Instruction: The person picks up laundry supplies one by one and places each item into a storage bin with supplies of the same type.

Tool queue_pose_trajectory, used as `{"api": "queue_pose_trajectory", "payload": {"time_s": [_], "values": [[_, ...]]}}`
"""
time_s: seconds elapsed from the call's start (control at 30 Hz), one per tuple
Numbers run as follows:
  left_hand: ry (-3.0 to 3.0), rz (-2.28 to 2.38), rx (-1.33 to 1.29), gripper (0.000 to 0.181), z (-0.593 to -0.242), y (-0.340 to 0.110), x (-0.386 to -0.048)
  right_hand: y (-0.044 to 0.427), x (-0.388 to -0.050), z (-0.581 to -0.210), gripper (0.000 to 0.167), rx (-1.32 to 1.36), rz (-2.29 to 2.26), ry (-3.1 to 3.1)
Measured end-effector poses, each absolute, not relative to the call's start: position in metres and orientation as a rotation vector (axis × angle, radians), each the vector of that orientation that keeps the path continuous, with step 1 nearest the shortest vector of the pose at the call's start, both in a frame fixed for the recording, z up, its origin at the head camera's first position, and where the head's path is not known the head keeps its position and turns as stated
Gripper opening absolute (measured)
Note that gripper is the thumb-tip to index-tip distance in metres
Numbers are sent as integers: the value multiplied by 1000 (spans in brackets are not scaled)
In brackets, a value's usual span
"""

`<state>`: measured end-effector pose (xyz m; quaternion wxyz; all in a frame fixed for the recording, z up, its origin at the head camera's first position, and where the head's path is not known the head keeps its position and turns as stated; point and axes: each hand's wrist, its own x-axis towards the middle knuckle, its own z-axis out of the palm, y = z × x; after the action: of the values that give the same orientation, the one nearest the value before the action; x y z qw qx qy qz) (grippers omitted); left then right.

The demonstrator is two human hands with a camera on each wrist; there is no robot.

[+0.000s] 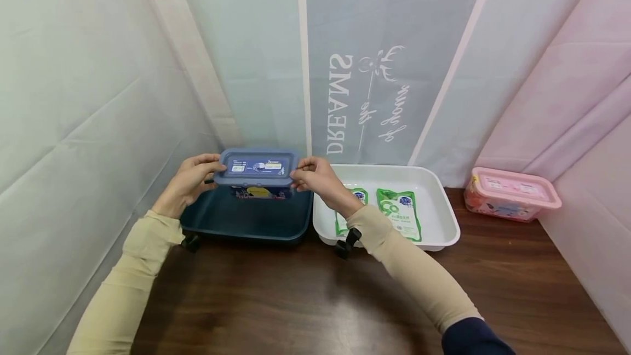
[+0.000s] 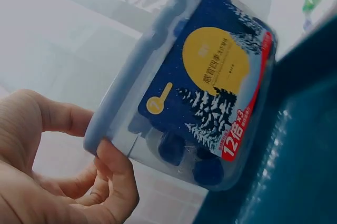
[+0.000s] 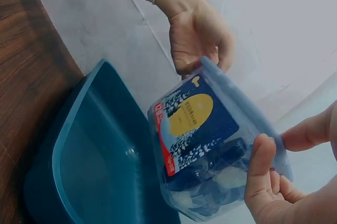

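Note:
A clear plastic box of laundry pods (image 1: 258, 174) with a blue lid and a dark blue label is held up over the dark teal tray (image 1: 236, 226). My left hand (image 1: 189, 182) pinches one end of its lid rim. At the opposite end my right hand (image 1: 320, 179) pinches the rim between thumb and fingers. Dark blue pods show through the clear wall in the left wrist view, where the left hand (image 2: 68, 166) grips the lid corner. From the right wrist view, the box (image 3: 195, 129) hangs tilted beside the teal tray's wall (image 3: 63, 150), and the right hand (image 3: 289, 171) holds the near corner.
To the right stands a white tray (image 1: 443, 218) with green-and-white packets (image 1: 399, 215) in it, one partly behind my right forearm. A pink lidded box (image 1: 512, 193) sits at the far right. Curtains enclose the back and sides of the wooden table (image 1: 296, 300).

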<state>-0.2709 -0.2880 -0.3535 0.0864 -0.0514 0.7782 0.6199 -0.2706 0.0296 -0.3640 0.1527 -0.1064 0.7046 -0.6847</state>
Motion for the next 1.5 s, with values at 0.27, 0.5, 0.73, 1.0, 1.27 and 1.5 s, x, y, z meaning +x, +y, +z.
{"api": "queue_pose_trajectory", "payload": {"time_s": [0.27, 0.5, 0.73, 1.0, 1.27, 1.5], "values": [[2379, 1769, -251, 62, -371, -292, -289, 18, -285, -383, 35, -280, -1965, 2013], [2383, 1769, -351, 59, -383, -296, -297, 9, -290, -400, 41, -248, -1984, 1975], [2394, 1775, -402, 58, -395, -298, -303, 1, -294, -414, 42, -209, -1999, 1957], [2359, 1835, -464, 58, -412, -293, -317, -3, -305, -437, 47, -87, -2065, 1908], [2315, 1841, -521, 64, -424, -289, -328, -2, -308, -450, 58, -65, -2072, 1865], [2296, 1838, -519, 64, -431, -287, -332, 1, -311, -455, 60, -55, -2087, 1813]]}}
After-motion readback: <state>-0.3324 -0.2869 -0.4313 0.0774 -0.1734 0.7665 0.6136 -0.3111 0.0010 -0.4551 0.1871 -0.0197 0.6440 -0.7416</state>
